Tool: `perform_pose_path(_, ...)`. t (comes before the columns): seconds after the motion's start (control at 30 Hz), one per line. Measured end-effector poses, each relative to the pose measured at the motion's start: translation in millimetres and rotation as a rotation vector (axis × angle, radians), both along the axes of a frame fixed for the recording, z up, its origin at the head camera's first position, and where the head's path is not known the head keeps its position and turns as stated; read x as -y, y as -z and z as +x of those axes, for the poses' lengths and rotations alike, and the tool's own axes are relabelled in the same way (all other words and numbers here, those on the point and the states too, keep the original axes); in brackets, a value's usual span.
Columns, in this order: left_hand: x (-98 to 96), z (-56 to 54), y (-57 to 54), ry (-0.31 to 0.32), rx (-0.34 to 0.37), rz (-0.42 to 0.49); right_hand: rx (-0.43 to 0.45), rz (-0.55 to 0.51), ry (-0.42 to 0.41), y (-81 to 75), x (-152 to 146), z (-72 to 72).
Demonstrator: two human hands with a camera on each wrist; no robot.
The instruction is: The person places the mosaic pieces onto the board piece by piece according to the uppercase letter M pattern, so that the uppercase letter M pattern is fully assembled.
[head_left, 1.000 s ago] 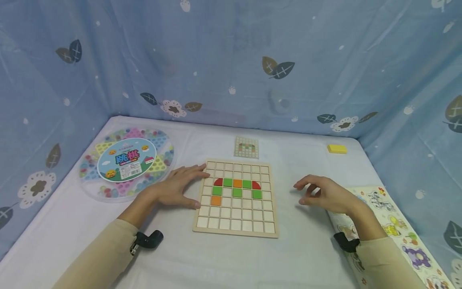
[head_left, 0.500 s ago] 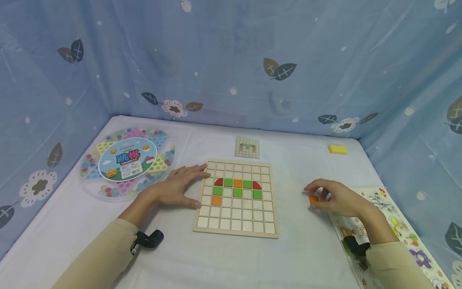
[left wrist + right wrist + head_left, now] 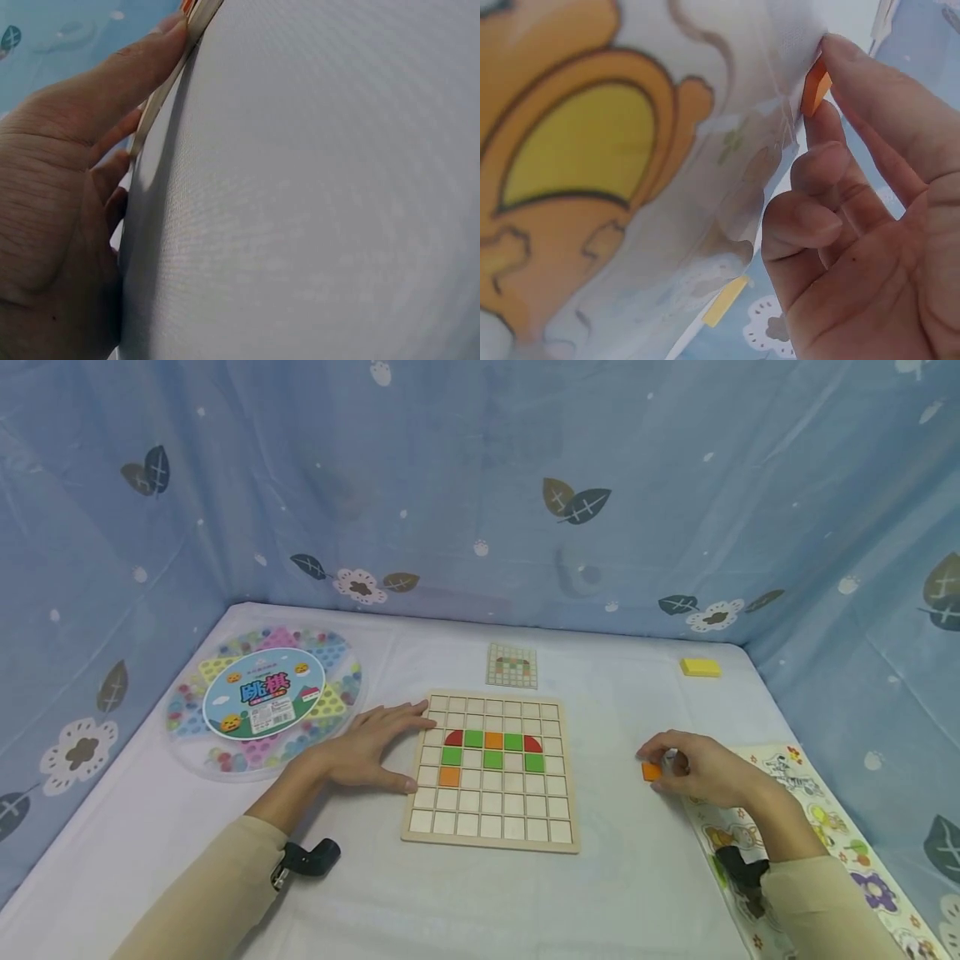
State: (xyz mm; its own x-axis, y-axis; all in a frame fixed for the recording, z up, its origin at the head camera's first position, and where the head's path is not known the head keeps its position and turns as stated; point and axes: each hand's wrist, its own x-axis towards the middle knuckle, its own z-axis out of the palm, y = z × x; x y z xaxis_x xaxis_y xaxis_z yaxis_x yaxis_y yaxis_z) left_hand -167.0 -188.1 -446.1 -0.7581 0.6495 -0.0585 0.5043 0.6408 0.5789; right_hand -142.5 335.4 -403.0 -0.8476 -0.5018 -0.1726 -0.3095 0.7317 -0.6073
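In the head view a square wooden grid board [image 3: 491, 827] lies mid-table. Red, green and orange tiles fill some of its cells, with one orange tile [image 3: 449, 776] lower left among them. My left hand [image 3: 367, 749] rests against the board's left edge, thumb and fingers spread and fairly straight. To the board's right, my right hand [image 3: 701, 770] pinches a loose orange tile [image 3: 651, 772] between thumb and fingertips, low at the tabletop. The right wrist view shows that tile [image 3: 817, 86] edge-on. Beyond the board lies a small pattern card [image 3: 512, 666].
A round Chinese checkers set [image 3: 262, 702] lies at the left. Under my right forearm is an animal picture sheet [image 3: 843, 852]. A yellow block [image 3: 701, 668] sits at the back right, before the blue curtain [image 3: 480, 485].
My right hand has shifted a little right and now pinches an orange tile; a second ago no tile showed at its fingertips. My left hand and the board have stayed put.
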Motion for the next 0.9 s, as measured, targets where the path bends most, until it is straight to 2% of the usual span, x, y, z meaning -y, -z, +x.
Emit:
perform_pose_path(0.2,-0.9,0.9,0.7,-0.004,0.006,-0.004,0.042,0.005,0.013,0.1,1.6,1.8)
perform_pose_path(0.5,1.1,0.4,1.4,-0.006,0.005,0.002,0.020,-0.061,-0.011,-3.6,7.2,-0.2)
perform_pose_path(0.9,0.0,-1.2,0.1,-0.006,0.010,-0.005,-0.013,-0.300,-0.048,-5.9,17.3,-11.8)
